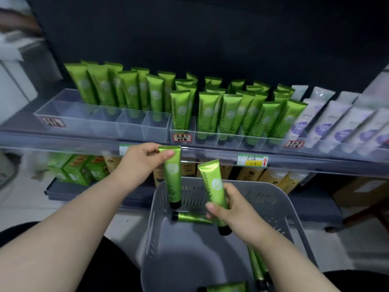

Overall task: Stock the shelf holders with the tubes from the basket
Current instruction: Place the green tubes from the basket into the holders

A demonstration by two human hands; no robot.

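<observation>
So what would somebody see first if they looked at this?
The left hand pinches a hanging tube by its flat end and the right hand grips a tilted tube, both over the grey basket. Behind them, rows of green tubes fill the shelf, with empty clear holders at the left.

Glossy green plastic tubes [172, 175], clear smooth plastic holders [130, 125], and a matt grey perforated plastic basket [280, 199].
</observation>
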